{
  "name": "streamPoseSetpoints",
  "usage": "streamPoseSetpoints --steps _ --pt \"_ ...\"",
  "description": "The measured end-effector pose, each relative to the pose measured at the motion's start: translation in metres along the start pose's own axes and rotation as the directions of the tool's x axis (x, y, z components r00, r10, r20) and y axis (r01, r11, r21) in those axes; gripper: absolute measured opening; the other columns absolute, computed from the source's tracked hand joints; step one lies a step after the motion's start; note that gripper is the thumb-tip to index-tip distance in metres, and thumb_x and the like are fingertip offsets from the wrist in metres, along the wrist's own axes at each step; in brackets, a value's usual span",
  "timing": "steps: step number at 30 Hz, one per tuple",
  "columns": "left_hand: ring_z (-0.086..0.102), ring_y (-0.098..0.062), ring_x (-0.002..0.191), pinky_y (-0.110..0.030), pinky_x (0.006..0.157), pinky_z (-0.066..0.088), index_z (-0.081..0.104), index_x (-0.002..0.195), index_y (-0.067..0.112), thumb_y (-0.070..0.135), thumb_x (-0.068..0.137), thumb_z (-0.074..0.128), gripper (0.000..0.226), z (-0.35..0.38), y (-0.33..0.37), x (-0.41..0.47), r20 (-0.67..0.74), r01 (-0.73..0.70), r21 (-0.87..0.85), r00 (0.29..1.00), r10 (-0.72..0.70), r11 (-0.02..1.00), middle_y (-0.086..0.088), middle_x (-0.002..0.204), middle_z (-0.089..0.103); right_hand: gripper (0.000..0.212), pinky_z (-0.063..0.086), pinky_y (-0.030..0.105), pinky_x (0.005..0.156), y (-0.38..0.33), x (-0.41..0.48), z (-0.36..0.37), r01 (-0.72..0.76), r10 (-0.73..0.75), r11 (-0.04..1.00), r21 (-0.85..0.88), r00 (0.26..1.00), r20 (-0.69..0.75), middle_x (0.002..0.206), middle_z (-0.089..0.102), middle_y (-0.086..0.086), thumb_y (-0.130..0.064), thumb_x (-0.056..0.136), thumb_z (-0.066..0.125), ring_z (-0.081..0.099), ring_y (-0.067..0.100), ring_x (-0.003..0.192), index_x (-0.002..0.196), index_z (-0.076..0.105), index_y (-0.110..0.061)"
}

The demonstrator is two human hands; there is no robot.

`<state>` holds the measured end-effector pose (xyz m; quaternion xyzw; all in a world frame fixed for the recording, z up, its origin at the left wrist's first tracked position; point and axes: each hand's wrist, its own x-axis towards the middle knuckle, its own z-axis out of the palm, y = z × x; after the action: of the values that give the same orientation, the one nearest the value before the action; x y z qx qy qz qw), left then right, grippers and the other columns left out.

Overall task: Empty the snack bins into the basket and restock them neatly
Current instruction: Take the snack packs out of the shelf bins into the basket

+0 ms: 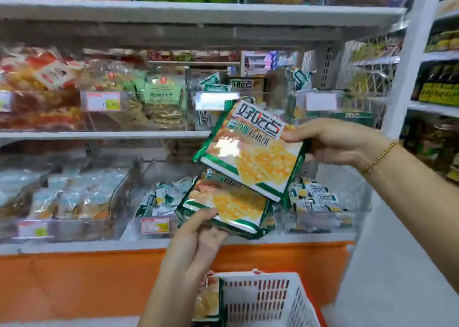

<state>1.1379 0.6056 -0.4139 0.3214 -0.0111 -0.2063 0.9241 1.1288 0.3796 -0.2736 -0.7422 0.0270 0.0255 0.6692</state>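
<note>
On my feed both hands are up in front of the shelves, each with a cracker pack. The right hand point(330, 140) pinches the upper pack point(250, 150) at its right edge, thumb on the printed face and the other fingers curled behind. That pack is tilted, its top toward the middle shelf, and its near edge overlaps the lower pack point(228, 205). A gold bracelet point(378, 156) sits on the right wrist.

The left hand point(196, 237) grips the lower pack by its near left corner, thumb pressed on top and fingers folded underneath. I make it a small stack rather than one pack, since more green edges show below it, but I cannot count them. Both packs hang in the air over the front of the low shelf, not resting on anything.

Behind them, the clear middle bin point(154, 210) on the low shelf holds small green-and-white packets, and the right bin point(315, 197) holds more of the same. Bins to the far left hold pale wrapped snacks, too blurred for me to read. A red-bordered price tag point(155, 225) is fixed to the middle bin's front.

Near me, low and right of centre, is the white slotted basket point(263, 299). One cracker pack point(207, 299) stands upright just beside its left wall. An orange panel point(74, 282) runs under the low shelf.
</note>
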Motion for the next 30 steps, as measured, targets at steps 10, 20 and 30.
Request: streamPoseSetpoints --steps 10,20,30 --pt "0.069 -0.031 0.080 -0.046 0.070 0.059 0.061 0.102 0.000 -0.003 0.070 0.040 0.038 -0.083 -0.067 -0.036 -0.028 0.056 -0.020 0.998 -0.056 0.998 -0.018 0.090 0.071 0.044 0.055 0.032 0.090 0.148 -0.005 0.040 -0.273 0.275 0.961 -0.035 0.947 0.163 0.115 0.068 0.017 -0.014 0.075 0.067 0.065 0.026 0.108 0.115 0.063 0.006" --pt "0.063 -0.033 0.085 -0.047 0.085 0.050 0.069 0.076 0.005 -0.007 0.050 0.056 0.031 -0.140 -0.079 -0.048 -0.164 0.028 -0.127 0.985 -0.049 0.992 -0.014 0.080 0.067 0.057 0.054 0.022 0.063 0.242 -0.017 0.104 -0.295 0.296 0.938 0.184 0.955 0.019 0.103 0.072 -0.001 -0.048 0.068 0.071 0.067 0.010 0.089 0.113 0.063 -0.014" --pt "0.065 -0.025 0.072 -0.035 0.075 0.059 0.058 0.093 -0.004 -0.014 0.071 0.041 0.029 -0.188 -0.048 -0.052 -0.203 0.142 0.115 0.972 -0.117 0.983 -0.017 0.082 0.068 0.033 0.054 0.038 0.088 0.297 -0.018 0.147 -0.452 0.407 0.736 0.504 0.890 0.204 0.106 0.072 0.012 -0.021 0.073 0.069 0.071 0.024 0.090 0.104 0.067 -0.009"
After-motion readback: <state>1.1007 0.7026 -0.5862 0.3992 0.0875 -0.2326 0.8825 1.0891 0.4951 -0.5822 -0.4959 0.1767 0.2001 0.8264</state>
